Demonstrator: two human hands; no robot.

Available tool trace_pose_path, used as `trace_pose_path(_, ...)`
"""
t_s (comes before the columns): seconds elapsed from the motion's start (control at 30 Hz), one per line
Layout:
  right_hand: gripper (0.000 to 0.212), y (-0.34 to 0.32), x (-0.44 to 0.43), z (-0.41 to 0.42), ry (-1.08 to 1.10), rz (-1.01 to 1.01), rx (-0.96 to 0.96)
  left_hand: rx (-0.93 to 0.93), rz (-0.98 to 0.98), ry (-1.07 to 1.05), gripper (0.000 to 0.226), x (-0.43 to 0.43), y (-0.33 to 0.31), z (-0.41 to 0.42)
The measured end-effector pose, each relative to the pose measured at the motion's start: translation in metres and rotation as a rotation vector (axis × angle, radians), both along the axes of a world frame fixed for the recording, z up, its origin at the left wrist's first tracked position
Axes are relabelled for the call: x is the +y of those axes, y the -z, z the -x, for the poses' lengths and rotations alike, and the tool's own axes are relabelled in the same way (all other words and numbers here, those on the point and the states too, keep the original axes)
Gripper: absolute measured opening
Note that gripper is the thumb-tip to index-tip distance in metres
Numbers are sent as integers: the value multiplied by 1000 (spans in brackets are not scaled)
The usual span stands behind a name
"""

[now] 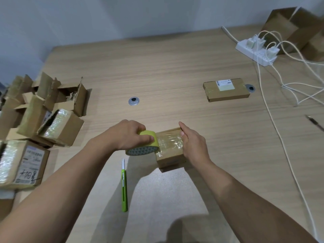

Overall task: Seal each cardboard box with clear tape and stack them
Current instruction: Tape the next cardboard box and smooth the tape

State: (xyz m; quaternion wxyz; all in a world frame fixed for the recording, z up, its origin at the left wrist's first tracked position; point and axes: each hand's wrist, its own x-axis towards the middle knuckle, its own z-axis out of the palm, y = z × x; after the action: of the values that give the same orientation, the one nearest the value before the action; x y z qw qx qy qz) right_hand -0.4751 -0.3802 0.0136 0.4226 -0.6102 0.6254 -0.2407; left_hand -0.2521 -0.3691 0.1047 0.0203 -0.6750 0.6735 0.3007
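Note:
A small cardboard box (171, 159) stands on the wooden table (166, 71) near its front edge. A strip of clear tape (169, 142) runs across the box top from a yellowish tape roll (142, 146). My left hand (129, 134) grips the roll at the box's left side. My right hand (192, 144) holds the box's right side, thumb pressing the tape end on the top. A flat taped box (226, 90) with a white label lies farther back on the right.
A pile of opened and taped cardboard boxes (40, 116) crowds the left edge. A green utility knife (124, 186) lies in front of the roll. A white power strip (256, 50) with cables (280, 106), a pen (314, 122) and large boxes (296, 30) sit at right.

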Motion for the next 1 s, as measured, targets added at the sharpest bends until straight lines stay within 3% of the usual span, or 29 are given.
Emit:
trace_pose_path(0.3, 38, 3, -4, -2, -46, 11, 124, -52, -145, -58, 38, -1, -6, 6)
trace_pose_path(0.47, 36, 3, -5, -5, -97, 12, 155, -216, -216, -61, 37, 4, 3, 3)
trace_pose_path(0.83, 31, 7, -6, -8, -81, -19, 118, -60, -272, -172, 34, 21, 37, 0)
trace_pose_path(1.0, 30, 9, -8, -6, -45, -40, 43, 120, -248, -281, 32, 26, 48, -3)
